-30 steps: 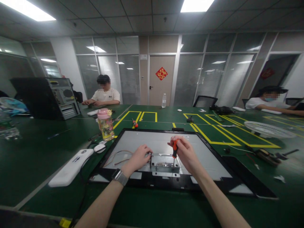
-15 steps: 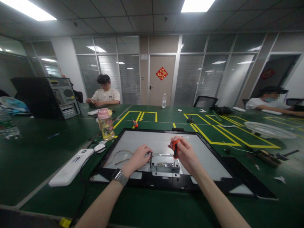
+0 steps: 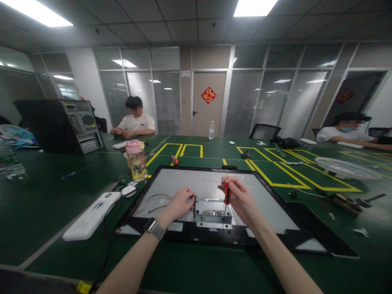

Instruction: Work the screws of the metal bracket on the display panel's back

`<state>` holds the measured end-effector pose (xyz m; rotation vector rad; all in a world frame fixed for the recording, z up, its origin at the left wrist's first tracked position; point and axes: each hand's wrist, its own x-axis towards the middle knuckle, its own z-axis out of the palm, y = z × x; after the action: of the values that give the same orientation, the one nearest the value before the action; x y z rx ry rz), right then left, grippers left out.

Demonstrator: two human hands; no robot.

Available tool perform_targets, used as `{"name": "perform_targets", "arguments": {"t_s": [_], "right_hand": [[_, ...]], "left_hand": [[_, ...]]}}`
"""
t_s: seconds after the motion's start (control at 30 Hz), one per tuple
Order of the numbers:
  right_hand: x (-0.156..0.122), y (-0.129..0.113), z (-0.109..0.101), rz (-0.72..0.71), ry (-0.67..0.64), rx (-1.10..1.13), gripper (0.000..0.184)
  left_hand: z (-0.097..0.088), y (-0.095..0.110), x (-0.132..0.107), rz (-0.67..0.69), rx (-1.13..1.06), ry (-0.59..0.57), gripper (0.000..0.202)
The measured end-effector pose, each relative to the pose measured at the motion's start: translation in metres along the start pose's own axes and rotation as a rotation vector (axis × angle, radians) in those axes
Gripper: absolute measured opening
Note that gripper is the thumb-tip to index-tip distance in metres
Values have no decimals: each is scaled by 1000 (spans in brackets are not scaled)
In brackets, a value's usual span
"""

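A red and black screwdriver (image 3: 227, 192) stands nearly upright in my right hand (image 3: 238, 195), its fingers closed round the handle. The shaft reaches down to the right end of a silver metal bracket (image 3: 211, 208). My left hand (image 3: 181, 202), with a watch on the wrist, has its bent fingers holding the bracket's upper left edge; the fingertips are partly hidden. Under the bracket lies a flat display panel (image 3: 254, 200) with a grey back and black frame. Thin wires (image 3: 150, 200) rest on the panel left of my left hand.
A pink-lidded bottle (image 3: 136, 161) and a white device (image 3: 92, 216) with a cable stand left of the panel. A black slab (image 3: 321, 228) lies at its right. Farther off are a computer case (image 3: 58, 126), a clear bottle (image 3: 211, 130) and two seated people.
My right hand and the screwdriver handle have shifted very slightly, with the fingers turned a little on the handle. My left hand, the bracket and the panel stay in place.
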<state>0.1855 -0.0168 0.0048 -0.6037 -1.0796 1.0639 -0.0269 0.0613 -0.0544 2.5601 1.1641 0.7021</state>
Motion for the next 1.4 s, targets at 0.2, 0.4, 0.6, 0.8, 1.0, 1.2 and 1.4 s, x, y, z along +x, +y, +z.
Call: {"name": "perform_targets", "arguments": {"t_s": [0.2, 0.4, 0.6, 0.8, 1.0, 1.2, 1.4], "right_hand": [[1, 3, -3, 44, -20, 51, 23], [-1, -3, 2, 25, -37, 48, 22], [0, -4, 0, 20, -41, 54, 20], [1, -2, 0, 4, -32, 56, 23], [-1, -2, 0, 27, -70, -8, 19], [0, 0, 0, 39, -70, 40, 25], [0, 0, -2, 6, -48, 8, 23]], "left_hand": [[-1, 2, -1, -13, 6, -12, 21], [-2, 3, -1, -15, -1, -10, 22], [-1, 2, 0, -7, -9, 0, 20], [-1, 1, -1, -13, 4, -11, 20], [-2, 3, -1, -9, -3, -10, 20], [-3, 5, -1, -22, -4, -16, 20], [-2, 3, -1, -14, -4, -9, 21]]}}
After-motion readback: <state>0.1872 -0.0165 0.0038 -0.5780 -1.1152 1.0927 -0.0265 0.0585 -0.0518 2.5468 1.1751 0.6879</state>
